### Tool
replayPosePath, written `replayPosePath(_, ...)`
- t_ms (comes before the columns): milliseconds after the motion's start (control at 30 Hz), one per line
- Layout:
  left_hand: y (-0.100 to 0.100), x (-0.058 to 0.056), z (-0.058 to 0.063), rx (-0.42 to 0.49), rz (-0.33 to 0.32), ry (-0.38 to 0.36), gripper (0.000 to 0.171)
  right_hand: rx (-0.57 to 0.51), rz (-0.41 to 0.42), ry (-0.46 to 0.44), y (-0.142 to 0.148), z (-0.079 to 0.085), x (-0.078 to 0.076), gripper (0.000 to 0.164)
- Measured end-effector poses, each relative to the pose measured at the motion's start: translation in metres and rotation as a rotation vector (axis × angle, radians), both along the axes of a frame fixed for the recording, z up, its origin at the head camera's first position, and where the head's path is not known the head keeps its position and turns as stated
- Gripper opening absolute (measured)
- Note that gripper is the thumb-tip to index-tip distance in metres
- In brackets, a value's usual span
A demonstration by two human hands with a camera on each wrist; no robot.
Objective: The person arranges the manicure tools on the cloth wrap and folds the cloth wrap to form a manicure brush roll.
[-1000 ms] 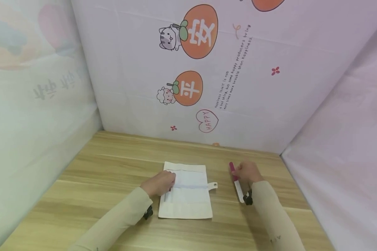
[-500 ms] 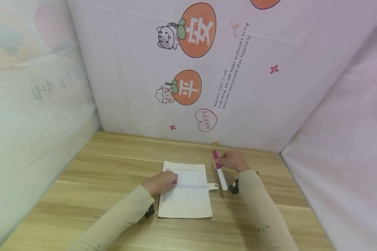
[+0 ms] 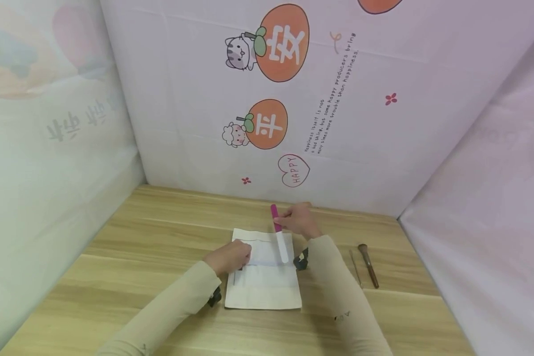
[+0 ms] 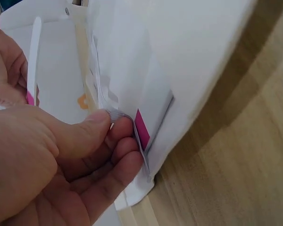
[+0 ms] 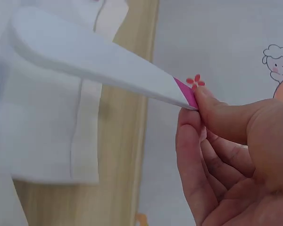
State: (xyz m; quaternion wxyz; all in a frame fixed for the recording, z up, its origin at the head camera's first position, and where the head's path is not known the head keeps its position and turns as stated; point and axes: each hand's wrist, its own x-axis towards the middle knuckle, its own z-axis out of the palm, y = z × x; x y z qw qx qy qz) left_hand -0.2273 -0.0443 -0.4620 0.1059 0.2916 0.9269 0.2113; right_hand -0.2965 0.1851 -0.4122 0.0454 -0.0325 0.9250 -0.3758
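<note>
A white fabric pouch point(image 3: 267, 291) with pockets lies unfolded on the wooden table. My left hand point(image 3: 228, 257) pinches the edge of a pocket at its left side, thumb above and fingers curled beneath, lifting that edge. Inside this pocket a pink-and-white strip point(image 4: 142, 130) shows, mostly covered. My right hand point(image 3: 297, 220) pinches a nail file point(image 3: 282, 246) by its pink end between thumb and index finger. The file's white rounded end points down over the upper right of the pouch. In the right wrist view, the file point(image 5: 94, 56) appears apart from the fabric.
On the table to the right lie a brush point(image 3: 368, 265) with a dark handle and a thin metal tool point(image 3: 355, 267), partly beside my right sleeve. A printed cloth wall point(image 3: 196, 123) rises behind the table point(image 3: 138, 267), with others at both sides.
My right hand has carried the nail file leftward from the table's right side to above the pouch. The brush and thin tool have come into view. My left hand stays at the pocket.
</note>
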Motion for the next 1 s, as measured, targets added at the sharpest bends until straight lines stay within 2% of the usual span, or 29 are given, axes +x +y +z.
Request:
replayPosePath(167, -0.001, 0.002, 0.003, -0.015, 0.027, -0.012, 0.024, -0.097, -0.056, 0.014, -0.025, -0.014, -0.003, 0.018)
replayPosePath(400, 0.0, -0.002, -0.005, -0.023, 0.023, 0.013, 0.026, -0.265, -0.157, 0.118, -0.043, -0.038, -0.014, 0.017)
replayPosePath(533, 0.001, -0.004, -0.007, -0.03, 0.026, 0.005, 0.025, -0.347, -0.208, 0.147, -0.048, -0.049, -0.019, 0.018)
replayPosePath(800, 0.001, -0.002, -0.006, -0.034, 0.036, 0.005, 0.026, -0.439, -0.251, 0.069, -0.053, -0.063, -0.021, 0.018)
replayPosePath(1000, 0.001, -0.001, -0.005, -0.033, 0.031, 0.016, 0.024, -0.403, -0.24, 0.019, -0.059, -0.072, -0.018, 0.016)
